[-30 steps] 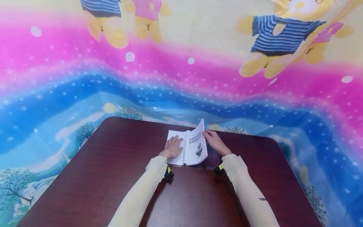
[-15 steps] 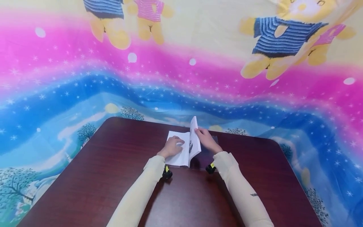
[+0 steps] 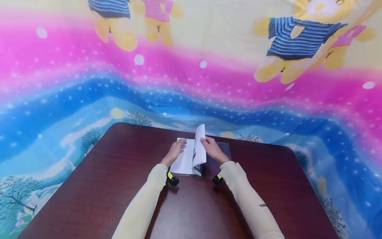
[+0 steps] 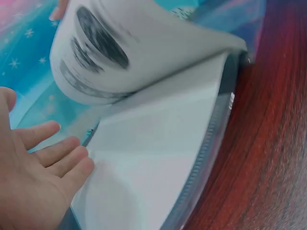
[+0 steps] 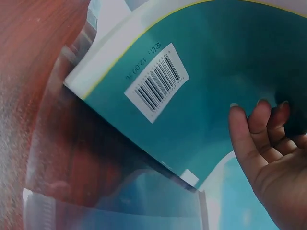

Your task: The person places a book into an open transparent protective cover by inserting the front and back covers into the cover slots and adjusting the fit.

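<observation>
A paperback book [image 3: 199, 147] stands partly raised at the far middle of the table, its page block lifted and curving up. My right hand [image 3: 214, 150] grips its right edge, fingers against the green back cover [image 5: 192, 96], which carries a barcode. White paper [image 4: 148, 148] lies flat on the left, inside a clear plastic sleeve [image 4: 204, 158]. Over that left side is my left hand [image 3: 174, 151], fingers extended and holding nothing. The other flap of clear plastic [image 3: 223, 156] lies on the table under my right hand.
The dark red-brown wooden table [image 3: 104, 186] stretches around the book, its far edge close behind it. A colourful printed cloth [image 3: 191, 86] with bears and snowflakes hangs beyond. Black wrist cameras [image 3: 173, 181] sit under both wrists.
My right hand has lifted the book's pages from the right and drawn them leftward, uncovering the plastic flap. My left hand has come up off the left page and shifted left.
</observation>
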The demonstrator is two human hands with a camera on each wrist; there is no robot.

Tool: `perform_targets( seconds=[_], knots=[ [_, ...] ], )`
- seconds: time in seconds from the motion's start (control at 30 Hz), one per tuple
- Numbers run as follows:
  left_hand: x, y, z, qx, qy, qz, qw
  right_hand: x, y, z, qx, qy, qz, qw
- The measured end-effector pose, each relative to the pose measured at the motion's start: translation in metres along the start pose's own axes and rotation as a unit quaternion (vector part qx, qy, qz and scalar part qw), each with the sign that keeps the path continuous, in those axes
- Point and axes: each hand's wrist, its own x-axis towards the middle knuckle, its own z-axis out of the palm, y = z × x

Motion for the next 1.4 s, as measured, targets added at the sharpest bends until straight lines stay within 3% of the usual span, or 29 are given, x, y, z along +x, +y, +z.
perform_targets(
  seconds=[0.17,0.3,0.5,0.6,0.93,1.4],
  knots=[
    [-0.004,0.006,0.001,-0.110,-0.026,-0.029,0.9932,0.001,0.002,0.005,-0.008,-0.003,0.008,1.000],
    [-0.005,0.009,0.003,-0.155,-0.040,-0.034,0.9865,0.000,0.002,0.010,-0.016,-0.010,0.011,1.000],
    [-0.010,0.007,0.004,-0.128,-0.063,-0.049,0.9885,-0.001,0.009,0.014,-0.004,-0.027,0.014,1.000],
    [-0.011,0.006,0.005,-0.112,-0.057,-0.048,0.9909,0.000,0.012,0.014,-0.007,-0.023,0.007,1.000],
    [-0.010,0.002,0.011,-0.125,-0.051,-0.007,0.9908,-0.002,0.013,0.016,-0.017,-0.008,0.018,1.000],
    [-0.011,0.005,0.018,-0.141,-0.029,-0.009,0.9896,0.000,0.019,0.019,0.015,-0.038,-0.007,0.999]
  ],
)
